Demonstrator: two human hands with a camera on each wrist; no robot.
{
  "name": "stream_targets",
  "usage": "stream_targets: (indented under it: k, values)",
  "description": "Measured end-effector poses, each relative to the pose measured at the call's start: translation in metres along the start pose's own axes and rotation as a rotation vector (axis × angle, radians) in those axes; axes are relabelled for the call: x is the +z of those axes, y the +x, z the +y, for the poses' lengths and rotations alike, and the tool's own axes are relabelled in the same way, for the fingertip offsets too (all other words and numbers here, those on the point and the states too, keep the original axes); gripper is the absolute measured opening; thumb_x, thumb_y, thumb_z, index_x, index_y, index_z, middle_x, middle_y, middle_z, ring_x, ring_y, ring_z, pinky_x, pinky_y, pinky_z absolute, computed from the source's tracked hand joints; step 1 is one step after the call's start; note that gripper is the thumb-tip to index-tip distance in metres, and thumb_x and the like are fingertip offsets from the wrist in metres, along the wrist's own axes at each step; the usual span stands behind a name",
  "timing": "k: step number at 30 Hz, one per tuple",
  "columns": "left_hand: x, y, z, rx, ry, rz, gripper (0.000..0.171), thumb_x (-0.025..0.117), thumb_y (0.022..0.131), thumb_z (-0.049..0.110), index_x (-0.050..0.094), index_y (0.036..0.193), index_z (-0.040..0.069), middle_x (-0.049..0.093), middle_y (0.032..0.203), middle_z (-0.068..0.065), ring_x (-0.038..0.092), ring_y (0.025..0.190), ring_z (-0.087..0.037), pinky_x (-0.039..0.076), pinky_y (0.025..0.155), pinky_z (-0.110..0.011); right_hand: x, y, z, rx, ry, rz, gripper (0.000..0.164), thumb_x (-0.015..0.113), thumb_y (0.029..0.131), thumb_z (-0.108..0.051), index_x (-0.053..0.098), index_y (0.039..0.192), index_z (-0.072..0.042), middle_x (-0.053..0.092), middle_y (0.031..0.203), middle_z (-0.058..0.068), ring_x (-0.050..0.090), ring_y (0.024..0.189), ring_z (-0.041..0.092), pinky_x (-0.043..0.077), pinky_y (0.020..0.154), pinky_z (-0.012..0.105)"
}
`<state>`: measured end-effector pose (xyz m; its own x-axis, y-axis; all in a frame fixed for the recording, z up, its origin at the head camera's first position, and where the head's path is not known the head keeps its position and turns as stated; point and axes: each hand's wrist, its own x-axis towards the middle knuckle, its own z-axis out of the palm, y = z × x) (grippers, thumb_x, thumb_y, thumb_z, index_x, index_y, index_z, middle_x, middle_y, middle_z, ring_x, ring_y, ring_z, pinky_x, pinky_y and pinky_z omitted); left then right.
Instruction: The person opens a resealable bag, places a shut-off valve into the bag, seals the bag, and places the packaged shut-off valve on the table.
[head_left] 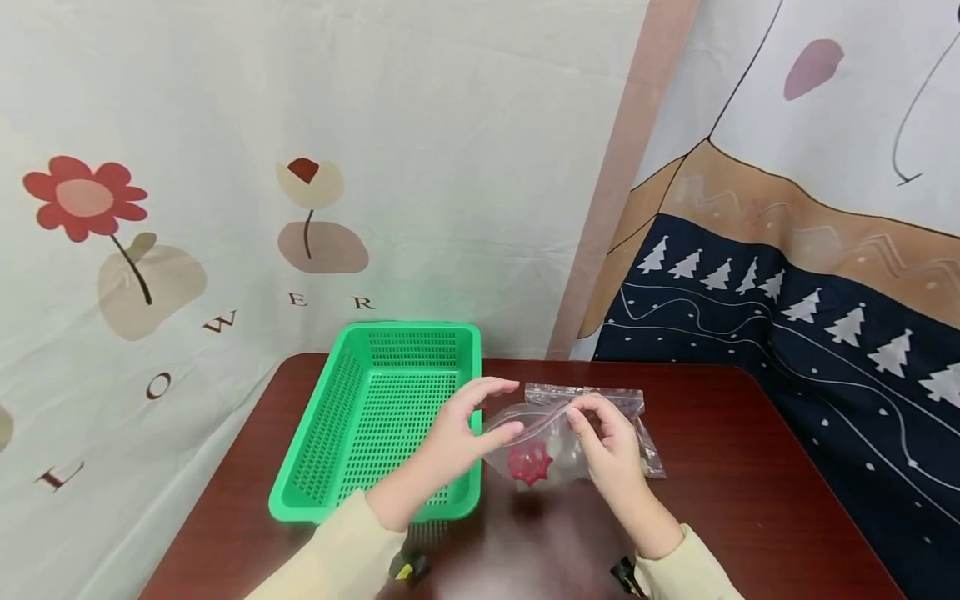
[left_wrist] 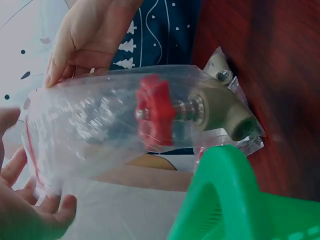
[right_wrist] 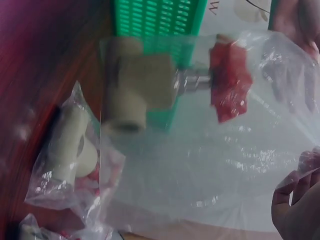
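Observation:
My right hand (head_left: 611,446) pinches the top edge of a clear zip bag (head_left: 561,450), holding it up above the table. Inside hangs a beige plastic pipe valve (right_wrist: 145,82) with a red handwheel (head_left: 529,463), its pipe body at the bottom of the bag. My left hand (head_left: 461,425) is at the other side of the bag's mouth, thumb and fingers spread apart, the thumb right at the bag's edge. In the left wrist view the left hand's fingers (left_wrist: 55,215) lie around the red zip line.
A green perforated basket (head_left: 471,358) stands to the left on the dark red table (head_left: 712,467). Behind and right of the held bag lie more clear bags (head_left: 651,454); one holds a beige pipe fitting (right_wrist: 70,145). A printed cloth (head_left: 480,167) hangs behind the table.

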<state>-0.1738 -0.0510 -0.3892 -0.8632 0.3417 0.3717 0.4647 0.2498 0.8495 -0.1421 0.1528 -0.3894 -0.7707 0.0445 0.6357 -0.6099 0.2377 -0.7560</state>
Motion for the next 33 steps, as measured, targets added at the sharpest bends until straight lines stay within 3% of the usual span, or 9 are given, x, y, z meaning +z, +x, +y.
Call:
stream_targets:
  k: [7,13,19,25,33]
  values:
    - [0.006,0.010,0.010,0.017,0.121,-0.064,0.047,0.078,0.077,0.034,0.062,0.120,0.027,0.059,0.118,0.009,0.054,0.111,-0.013,0.050,0.091,-0.036,0.004,0.002,-0.002,-0.034,-0.083,-0.053,0.012,0.061,0.082,0.015,0.062,0.089,0.005,0.058,0.078,0.015,0.051,0.066,0.013,0.045,0.058,0.016]
    - [0.010,0.022,0.015,0.014,0.201,-0.111,0.030,0.076,0.079,0.037,0.069,0.106,0.023,0.062,0.105,0.013,0.056,0.102,-0.007,0.050,0.089,-0.030,0.003,0.003,-0.004,-0.026,-0.120,-0.062,0.009,0.063,0.083,0.011,0.063,0.088,0.004,0.061,0.081,0.017,0.051,0.068,0.010,0.044,0.057,0.016]
    - [0.013,0.025,0.016,0.014,0.236,-0.134,0.014,0.075,0.080,0.033,0.071,0.089,0.023,0.065,0.088,0.014,0.059,0.088,-0.005,0.051,0.083,-0.026,0.004,0.003,-0.004,-0.033,-0.120,-0.085,0.009,0.063,0.083,0.010,0.063,0.089,0.003,0.062,0.081,0.016,0.051,0.068,0.010,0.046,0.056,0.019]
    - [0.015,0.024,0.019,0.064,0.255,-0.123,0.011,0.073,0.084,0.027,0.073,0.092,0.018,0.065,0.086,0.011,0.060,0.085,-0.008,0.052,0.079,-0.022,0.004,0.003,-0.004,-0.038,-0.123,-0.091,0.013,0.063,0.082,0.011,0.064,0.090,0.002,0.061,0.079,0.010,0.051,0.068,0.013,0.046,0.056,0.023]
    - [0.018,0.022,0.021,0.111,0.305,-0.088,0.009,0.071,0.085,0.024,0.072,0.091,0.017,0.065,0.085,0.010,0.057,0.081,-0.004,0.051,0.076,-0.019,0.003,0.003,-0.005,-0.032,-0.109,-0.097,0.011,0.062,0.084,0.010,0.064,0.091,0.001,0.061,0.080,0.010,0.050,0.067,0.012,0.045,0.055,0.018]
